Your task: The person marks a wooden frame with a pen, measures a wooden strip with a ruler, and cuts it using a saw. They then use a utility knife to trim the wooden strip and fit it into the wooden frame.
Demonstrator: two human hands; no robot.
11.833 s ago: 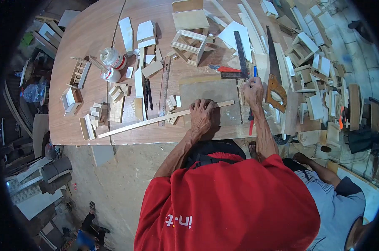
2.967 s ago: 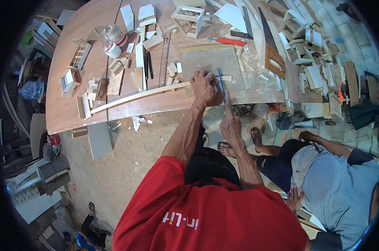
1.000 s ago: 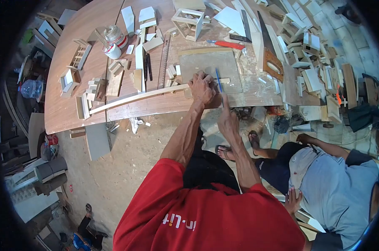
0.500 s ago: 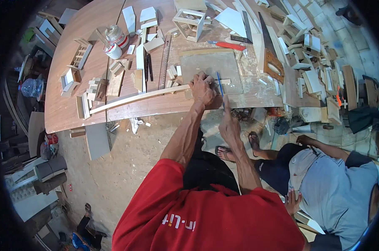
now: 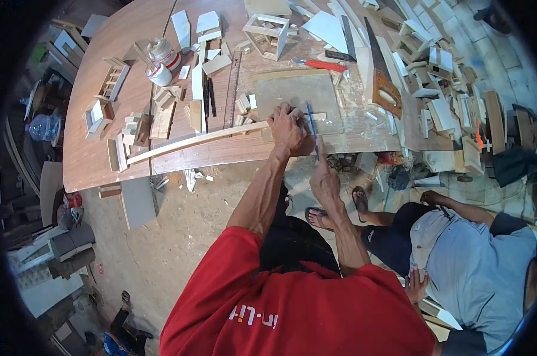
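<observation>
My left hand presses flat on a long thin wooden strip, close to its right end. The strip lies across the near part of the wooden table, over a grey board. Just off the table edge, my right hand grips a thin blue-bladed tool. The blade reaches forward across the strip, right beside my left hand's fingers. A short end of the strip sticks out past the blade.
A handsaw, a red cutter, a metal ruler, two glue jars, a small wooden frame and many wood offcuts cover the table. Another person sits low at my right. Scraps lie on the floor.
Over the last second my right hand and the blue tool slid slightly back toward me across the strip. Long before, that hand was farther out on the table by the square.
</observation>
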